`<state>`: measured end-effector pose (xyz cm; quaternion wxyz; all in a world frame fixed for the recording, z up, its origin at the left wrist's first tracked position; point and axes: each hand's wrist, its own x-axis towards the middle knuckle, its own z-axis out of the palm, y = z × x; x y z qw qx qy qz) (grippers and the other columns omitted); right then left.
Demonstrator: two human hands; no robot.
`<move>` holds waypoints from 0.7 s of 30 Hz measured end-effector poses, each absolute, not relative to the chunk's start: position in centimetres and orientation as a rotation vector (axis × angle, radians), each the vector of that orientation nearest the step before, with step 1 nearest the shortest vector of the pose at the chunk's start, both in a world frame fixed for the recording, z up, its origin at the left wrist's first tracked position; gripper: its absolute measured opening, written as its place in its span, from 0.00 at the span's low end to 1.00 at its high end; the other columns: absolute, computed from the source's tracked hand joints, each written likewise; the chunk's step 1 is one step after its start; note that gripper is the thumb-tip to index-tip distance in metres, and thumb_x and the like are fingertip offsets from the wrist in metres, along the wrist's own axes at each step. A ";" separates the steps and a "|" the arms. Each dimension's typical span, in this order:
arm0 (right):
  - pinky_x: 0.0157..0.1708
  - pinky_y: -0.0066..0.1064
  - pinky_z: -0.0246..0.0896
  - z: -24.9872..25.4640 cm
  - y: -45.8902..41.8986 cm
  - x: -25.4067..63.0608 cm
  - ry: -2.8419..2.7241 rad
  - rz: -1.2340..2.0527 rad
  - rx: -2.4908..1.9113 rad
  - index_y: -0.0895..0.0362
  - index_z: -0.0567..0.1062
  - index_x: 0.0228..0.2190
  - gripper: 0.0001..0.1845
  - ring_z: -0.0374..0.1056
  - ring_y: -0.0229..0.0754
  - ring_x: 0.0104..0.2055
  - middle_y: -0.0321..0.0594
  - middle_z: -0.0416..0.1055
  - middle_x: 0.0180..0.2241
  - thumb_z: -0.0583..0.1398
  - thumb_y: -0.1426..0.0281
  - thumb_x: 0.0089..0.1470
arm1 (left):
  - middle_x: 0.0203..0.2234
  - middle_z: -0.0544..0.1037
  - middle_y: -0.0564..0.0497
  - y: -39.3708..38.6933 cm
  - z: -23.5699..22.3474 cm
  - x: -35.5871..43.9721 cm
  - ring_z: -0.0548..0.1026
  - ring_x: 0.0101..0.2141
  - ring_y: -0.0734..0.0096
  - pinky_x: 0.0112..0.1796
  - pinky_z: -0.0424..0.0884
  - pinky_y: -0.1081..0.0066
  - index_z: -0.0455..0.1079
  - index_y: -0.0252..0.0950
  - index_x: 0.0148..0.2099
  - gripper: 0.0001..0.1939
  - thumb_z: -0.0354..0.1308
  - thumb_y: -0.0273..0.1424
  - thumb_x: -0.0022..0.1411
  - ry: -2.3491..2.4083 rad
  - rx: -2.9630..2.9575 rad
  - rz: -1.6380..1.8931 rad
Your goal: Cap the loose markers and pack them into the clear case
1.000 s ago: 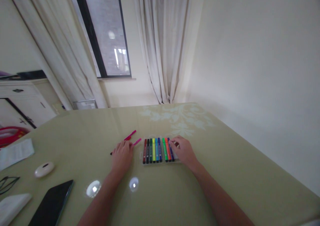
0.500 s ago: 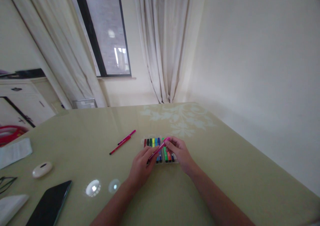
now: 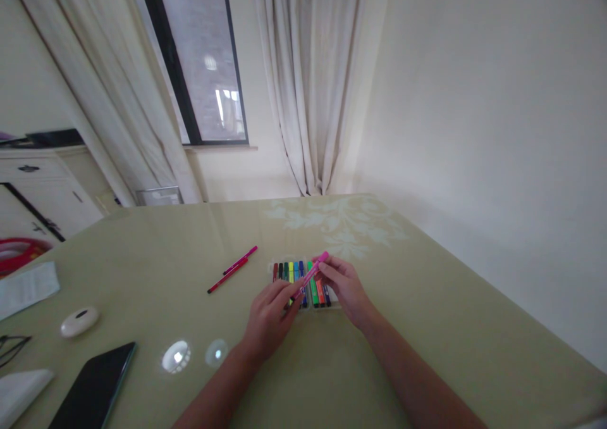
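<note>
A pink marker is held at a slant between my two hands, above an open clear case of coloured markers. My left hand pinches its lower end. Near the capped upper end, the fingers of my right hand are closed on it. In the case lie several markers in a row, among them a yellow marker, a green marker and an orange marker; my hands cover part of the row. To the left, a red marker and a magenta marker rest on the table.
On the left of the table are a black phone or tablet, a white oval object, a pale sheet-like item and a white object. A wall runs along the right edge.
The pink marker has shifted up and to the right, its capped end now sticking out above my right fingers. My left hand has followed slightly. The loose markers have stayed put.
</note>
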<state>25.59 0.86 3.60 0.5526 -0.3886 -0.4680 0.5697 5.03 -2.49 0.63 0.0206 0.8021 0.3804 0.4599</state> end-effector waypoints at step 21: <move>0.39 0.34 0.71 1.7 3.0 29.4 -1.598 0.750 -1.547 0.58 0.80 0.45 0.17 0.77 0.44 0.35 0.44 0.81 0.34 0.65 0.70 0.52 | 0.64 0.71 0.48 -4.0 1.3 7.7 0.70 0.61 0.57 0.59 0.65 0.54 0.63 0.45 0.68 0.25 0.57 0.36 0.71 1.047 2.764 0.544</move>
